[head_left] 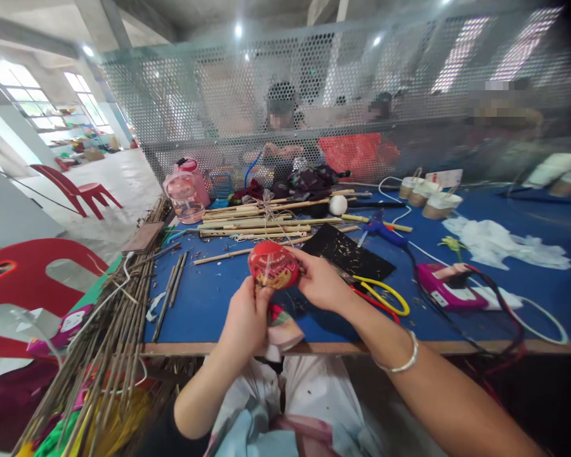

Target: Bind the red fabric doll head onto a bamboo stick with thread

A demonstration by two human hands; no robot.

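Between my two hands, above the front edge of the blue table, is a red patterned cloth-wrapped ball [272, 263]. My left hand [247, 311] pinches its underside with thumb and fingers. At its right side, my right hand [321, 279] grips it, the fingertips partly hidden behind it. A loose tail of red and pale cloth [284, 327] hangs below the ball near the left thumb. Yellow-and-red-handled scissors [383, 295] lie just right of my right wrist, their blades partly covering the corner of a black sheet [347, 251].
Bamboo sticks [257, 225] and a white ball [337, 204] lie behind my hands. A blue glue gun [385, 230] and a purple power strip [450, 285] with cables are at right. Left are a pink water bottle [185, 193] and bundled twigs [118, 324]. A perforated metal screen [209, 95] stands behind.
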